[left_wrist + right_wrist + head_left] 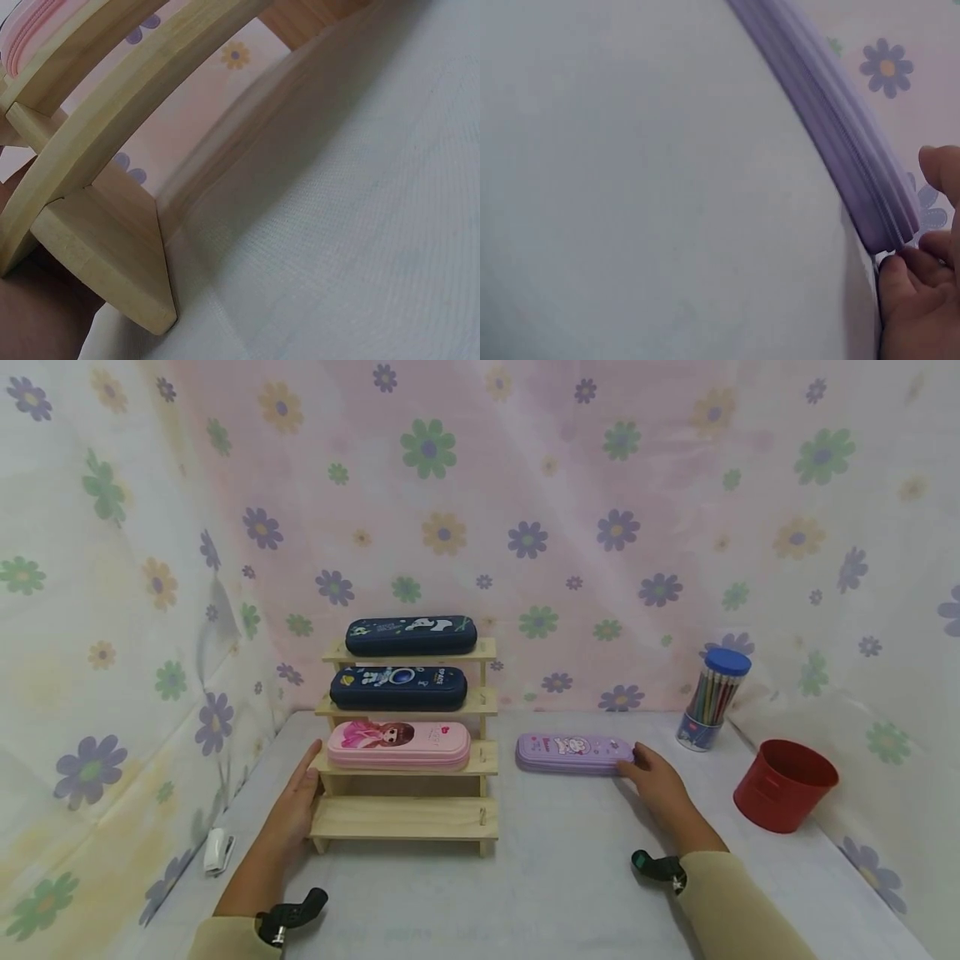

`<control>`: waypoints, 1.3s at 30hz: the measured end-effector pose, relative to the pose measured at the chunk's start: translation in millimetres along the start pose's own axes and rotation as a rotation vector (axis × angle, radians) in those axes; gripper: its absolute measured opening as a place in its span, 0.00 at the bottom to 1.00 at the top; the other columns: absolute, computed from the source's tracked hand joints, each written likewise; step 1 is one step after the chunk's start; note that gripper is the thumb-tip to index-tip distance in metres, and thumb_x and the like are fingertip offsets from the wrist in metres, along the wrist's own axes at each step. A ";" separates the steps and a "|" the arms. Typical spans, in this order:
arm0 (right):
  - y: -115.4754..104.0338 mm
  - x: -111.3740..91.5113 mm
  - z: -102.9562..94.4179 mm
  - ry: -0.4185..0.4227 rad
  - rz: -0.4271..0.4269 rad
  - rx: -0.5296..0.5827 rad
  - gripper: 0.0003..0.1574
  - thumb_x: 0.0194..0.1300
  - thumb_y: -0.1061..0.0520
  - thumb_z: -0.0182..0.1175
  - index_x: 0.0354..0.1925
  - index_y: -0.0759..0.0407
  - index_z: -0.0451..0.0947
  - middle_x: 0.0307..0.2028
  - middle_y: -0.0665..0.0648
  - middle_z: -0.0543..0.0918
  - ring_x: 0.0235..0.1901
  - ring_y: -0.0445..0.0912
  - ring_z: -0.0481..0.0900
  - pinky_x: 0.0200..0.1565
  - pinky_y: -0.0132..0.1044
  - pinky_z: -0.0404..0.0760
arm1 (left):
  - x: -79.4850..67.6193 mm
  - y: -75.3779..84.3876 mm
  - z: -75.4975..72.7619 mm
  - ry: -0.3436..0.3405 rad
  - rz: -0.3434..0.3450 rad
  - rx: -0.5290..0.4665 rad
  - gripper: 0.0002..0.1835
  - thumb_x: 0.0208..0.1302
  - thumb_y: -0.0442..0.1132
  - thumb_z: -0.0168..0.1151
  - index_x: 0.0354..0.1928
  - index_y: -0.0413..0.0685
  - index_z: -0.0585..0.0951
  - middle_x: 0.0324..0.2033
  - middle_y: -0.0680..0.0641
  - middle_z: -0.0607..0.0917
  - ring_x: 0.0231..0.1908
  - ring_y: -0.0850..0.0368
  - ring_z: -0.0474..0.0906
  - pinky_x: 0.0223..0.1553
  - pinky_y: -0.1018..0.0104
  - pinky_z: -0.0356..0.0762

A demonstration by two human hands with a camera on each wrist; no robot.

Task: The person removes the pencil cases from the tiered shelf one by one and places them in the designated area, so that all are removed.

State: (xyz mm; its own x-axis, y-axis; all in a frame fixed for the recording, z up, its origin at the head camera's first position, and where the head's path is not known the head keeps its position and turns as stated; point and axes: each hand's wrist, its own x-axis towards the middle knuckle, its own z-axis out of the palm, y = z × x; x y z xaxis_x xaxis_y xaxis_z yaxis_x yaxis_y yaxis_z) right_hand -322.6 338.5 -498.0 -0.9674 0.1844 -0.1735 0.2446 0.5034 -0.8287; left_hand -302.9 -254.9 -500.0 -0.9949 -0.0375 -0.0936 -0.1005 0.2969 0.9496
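A stepped wooden rack [405, 818] stands left of centre. On its steps lie a dark blue pencil case with a white figure [411, 637], a dark blue space pencil case [399, 689] and a pink pencil case with a doll picture [399, 746]. My left hand [294, 802] rests along the rack's left side, fingers fairly straight; the rack hides part of it in the left wrist view. To the right, a purple pencil case [573, 753] lies flat on the table. My right hand [660, 785] pinches its right end, with fingertips [896, 277] at the corner in the right wrist view.
At the back right stands a tub of pencils with a blue lid [712, 702]. A red bucket [783, 787] is nearer, right of my right hand. A small white object [219, 852] lies at the left table edge. Flowered cloth [480, 485] hangs behind and at both sides.
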 end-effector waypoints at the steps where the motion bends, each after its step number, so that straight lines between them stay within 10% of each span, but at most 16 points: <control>1: -0.2 -2.8 -0.4 0.003 0.009 0.033 0.56 0.79 0.33 0.52 0.85 0.57 0.38 0.84 0.64 0.47 0.82 0.63 0.46 0.78 0.63 0.52 | 0.7 0.1 0.2 -0.004 0.004 -0.003 0.31 0.77 0.73 0.27 0.79 0.93 0.41 0.85 0.55 0.43 0.84 0.45 0.35 0.79 0.33 0.38; 16: -8.2 -31.7 13.9 0.234 0.131 0.506 0.48 0.80 0.43 0.55 0.84 0.57 0.46 0.81 0.66 0.57 0.77 0.59 0.63 0.76 0.53 0.66 | -1.0 0.1 -2.1 -0.015 0.025 0.006 0.32 0.78 0.72 0.26 0.81 0.90 0.40 0.85 0.54 0.43 0.84 0.44 0.36 0.79 0.32 0.37; 28: -33.9 -51.3 30.1 0.340 0.045 0.355 0.41 0.80 0.41 0.55 0.80 0.57 0.58 0.75 0.65 0.65 0.72 0.59 0.67 0.69 0.58 0.74 | -2.0 0.2 -3.4 -0.006 0.016 0.042 0.31 0.78 0.72 0.24 0.80 0.91 0.40 0.85 0.55 0.42 0.84 0.44 0.34 0.78 0.30 0.35; 39: -67.6 -72.7 57.2 0.245 -0.094 0.283 0.37 0.78 0.43 0.59 0.75 0.56 0.64 0.70 0.61 0.71 0.71 0.57 0.67 0.68 0.55 0.76 | -1.5 1.5 -1.6 -0.014 0.010 0.017 0.32 0.79 0.71 0.25 0.81 0.90 0.40 0.85 0.55 0.42 0.84 0.46 0.34 0.79 0.32 0.35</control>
State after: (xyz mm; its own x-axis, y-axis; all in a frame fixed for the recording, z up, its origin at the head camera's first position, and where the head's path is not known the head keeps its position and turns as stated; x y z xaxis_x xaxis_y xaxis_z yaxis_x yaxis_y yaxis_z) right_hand -272.6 242.8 -459.9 -0.9322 0.3618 0.0139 0.0947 0.2808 -0.9551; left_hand -301.5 -255.9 -498.0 -0.9959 -0.0207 -0.0885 -0.0905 0.3134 0.9453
